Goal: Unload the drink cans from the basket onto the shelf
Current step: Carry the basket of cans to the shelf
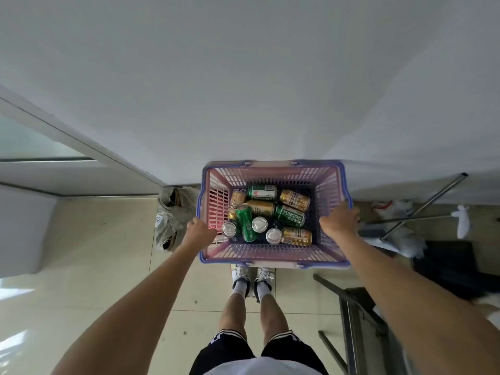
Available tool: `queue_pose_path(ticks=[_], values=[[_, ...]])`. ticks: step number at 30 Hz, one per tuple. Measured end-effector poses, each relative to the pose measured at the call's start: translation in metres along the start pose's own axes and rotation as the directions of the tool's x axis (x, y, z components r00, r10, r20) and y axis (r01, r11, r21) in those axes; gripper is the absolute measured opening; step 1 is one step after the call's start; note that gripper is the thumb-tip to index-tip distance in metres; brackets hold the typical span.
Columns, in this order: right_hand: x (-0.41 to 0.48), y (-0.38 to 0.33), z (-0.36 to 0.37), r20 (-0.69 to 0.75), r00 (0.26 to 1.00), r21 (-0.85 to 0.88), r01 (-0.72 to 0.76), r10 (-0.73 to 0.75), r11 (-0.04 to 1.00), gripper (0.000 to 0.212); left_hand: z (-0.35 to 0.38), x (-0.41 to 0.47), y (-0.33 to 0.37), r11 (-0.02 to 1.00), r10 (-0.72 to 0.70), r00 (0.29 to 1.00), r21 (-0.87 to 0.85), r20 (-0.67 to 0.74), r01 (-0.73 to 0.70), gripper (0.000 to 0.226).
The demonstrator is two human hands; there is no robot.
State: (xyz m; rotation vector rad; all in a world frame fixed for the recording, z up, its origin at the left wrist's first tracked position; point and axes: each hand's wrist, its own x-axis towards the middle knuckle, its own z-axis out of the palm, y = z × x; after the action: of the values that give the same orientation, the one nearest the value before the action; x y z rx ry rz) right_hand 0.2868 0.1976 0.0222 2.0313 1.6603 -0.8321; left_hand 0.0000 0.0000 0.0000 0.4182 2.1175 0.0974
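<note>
A pink basket (273,253) with a blue rim hangs in front of me above the floor, close to a white wall. My left hand (199,230) grips its left rim and my right hand (340,219) grips its right rim. Inside lie several drink cans: green ones (262,192) (290,215) (245,222), gold ones (295,200) (297,236), and silver tops (259,224) facing up. No shelf is in view.
A crumpled bag (170,220) lies on the tiled floor left of the basket. A metal frame (357,315) and rods with white clutter (405,217) stand to the right. My feet (253,277) are below the basket. A white ledge (54,174) runs at left.
</note>
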Motion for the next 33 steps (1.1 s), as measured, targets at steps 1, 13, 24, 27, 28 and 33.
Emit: queue_pose_path(ticks=[1,13,24,27,28,33], values=[[0.0,0.002,0.001,-0.004,0.999,-0.013,-0.039,0.039,0.999,0.087,0.001,0.001,-0.001,0.999,-0.013,1.0,-0.03,-0.005,0.013,0.067],[0.014,-0.001,0.001,-0.005,0.986,0.166,-0.163,0.166,0.972,0.092,0.008,-0.001,-0.008,0.937,-0.127,0.973,-0.345,-0.193,0.054,0.041],[-0.038,-0.024,-0.022,-0.199,0.977,0.299,-0.019,0.081,0.954,0.073,0.015,-0.047,0.037,0.801,-0.178,0.933,-0.597,-0.312,-0.046,0.035],[-0.053,-0.032,-0.013,-0.279,0.96,0.303,0.099,-0.011,0.948,0.06,0.019,-0.061,0.048,0.753,-0.05,0.961,-0.642,-0.272,-0.143,0.031],[-0.056,-0.034,-0.009,-0.29,0.956,0.299,0.126,-0.036,0.946,0.051,0.02,-0.065,0.054,0.745,-0.025,0.964,-0.647,-0.266,-0.16,0.031],[-0.061,-0.051,0.003,-0.234,0.957,0.377,0.253,-0.173,0.891,0.032,0.035,-0.077,0.086,0.633,0.04,0.986,-0.759,-0.163,-0.152,0.039]])
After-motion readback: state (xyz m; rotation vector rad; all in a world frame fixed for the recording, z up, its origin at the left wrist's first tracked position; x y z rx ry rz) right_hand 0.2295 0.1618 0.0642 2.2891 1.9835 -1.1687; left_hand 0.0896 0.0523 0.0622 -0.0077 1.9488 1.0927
